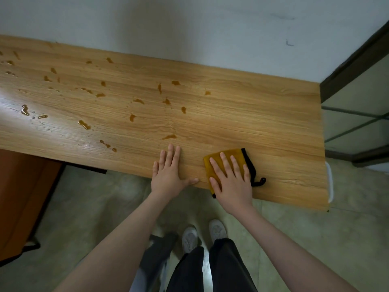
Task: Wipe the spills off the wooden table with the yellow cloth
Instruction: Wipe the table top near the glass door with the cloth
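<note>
Right hand (pixel 231 180) flat on cloth (pixel 231 153), fingers spread; left hand (pixel 169 170) flat on table (pixel 263 114), fingers straight; spills (pixel 84 124) beyond

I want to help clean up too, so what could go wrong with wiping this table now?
1. The yellow cloth under the right hand sits at the near edge of the wooden table; a careless stroke might push it off.
2. The spills are scattered far to the left, so some drops could be missed.
3. The left hand lies flat near a spill and might smear it.
</note>
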